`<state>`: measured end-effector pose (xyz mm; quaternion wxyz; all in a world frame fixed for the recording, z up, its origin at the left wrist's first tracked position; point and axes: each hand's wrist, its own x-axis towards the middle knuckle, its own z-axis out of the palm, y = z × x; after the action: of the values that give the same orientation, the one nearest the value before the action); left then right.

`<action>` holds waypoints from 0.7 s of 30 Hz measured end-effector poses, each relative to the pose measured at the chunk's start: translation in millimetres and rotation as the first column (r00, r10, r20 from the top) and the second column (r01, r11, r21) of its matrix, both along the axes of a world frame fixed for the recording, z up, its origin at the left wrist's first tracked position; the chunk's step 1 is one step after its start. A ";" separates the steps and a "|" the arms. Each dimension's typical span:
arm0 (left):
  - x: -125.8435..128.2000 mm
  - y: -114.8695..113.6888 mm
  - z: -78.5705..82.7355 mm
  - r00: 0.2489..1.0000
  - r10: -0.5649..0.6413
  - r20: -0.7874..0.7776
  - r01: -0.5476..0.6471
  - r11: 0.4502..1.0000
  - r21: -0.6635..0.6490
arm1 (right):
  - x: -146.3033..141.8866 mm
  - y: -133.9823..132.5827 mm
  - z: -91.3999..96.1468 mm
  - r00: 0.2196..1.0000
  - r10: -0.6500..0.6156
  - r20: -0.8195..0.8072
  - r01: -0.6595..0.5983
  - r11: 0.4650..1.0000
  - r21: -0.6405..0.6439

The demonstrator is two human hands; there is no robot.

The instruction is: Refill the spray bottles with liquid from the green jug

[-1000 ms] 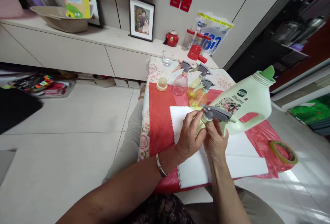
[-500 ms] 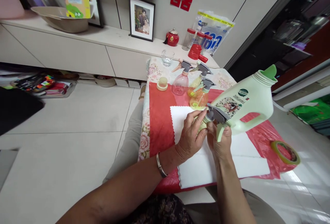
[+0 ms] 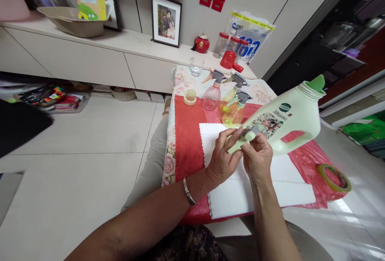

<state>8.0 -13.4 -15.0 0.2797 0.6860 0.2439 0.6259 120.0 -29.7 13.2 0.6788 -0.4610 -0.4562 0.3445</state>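
Nearby | green jug (image 3: pixel 300 112) just beyond right hand (image 3: pixel 258 157) | tape roll (image 3: pixel 345 185) rightward

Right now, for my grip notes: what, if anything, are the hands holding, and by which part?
A spray bottle: the right hand grips its trigger head; the left hand is closed around the bottle below, its exact hold hidden.

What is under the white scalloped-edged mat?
Red sheeting shows left and right of the white scalloped-edged mat, apparently running beneath it; whatever lies under its middle is covered.
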 end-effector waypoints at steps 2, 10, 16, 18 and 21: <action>0.1 0.6 0.1 1.000 -0.005 0.003 0.005 1.000 0.008 | -1.0 -0.2 1.7 1.000 0.005 0.016 -0.006 1.000 0.008; 1.9 1.5 -0.5 1.000 0.008 -0.024 -0.008 1.000 0.006 | 2.2 -4.6 4.8 0.996 0.082 0.022 -0.081 0.996 -0.031; 3.9 2.5 -6.7 0.990 0.103 -0.097 -0.096 0.992 0.077 | -4.7 -1.1 4.7 1.000 0.010 -0.004 -0.010 1.000 -0.002; 3.7 1.8 -8.2 0.984 0.124 -0.126 -0.117 0.991 0.066 | -7.0 0.2 3.5 1.000 -0.012 -0.005 0.012 1.000 0.006; 3.2 0.9 -9.4 0.980 0.152 -0.129 -0.145 0.987 0.066 | -7.9 0.6 2.0 1.000 -0.027 -0.001 0.027 1.000 0.004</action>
<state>11.2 -12.5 -24.3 0.1959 0.7139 0.2950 0.6042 112.1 -29.1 15.2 0.6842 -0.4658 -0.4504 0.3347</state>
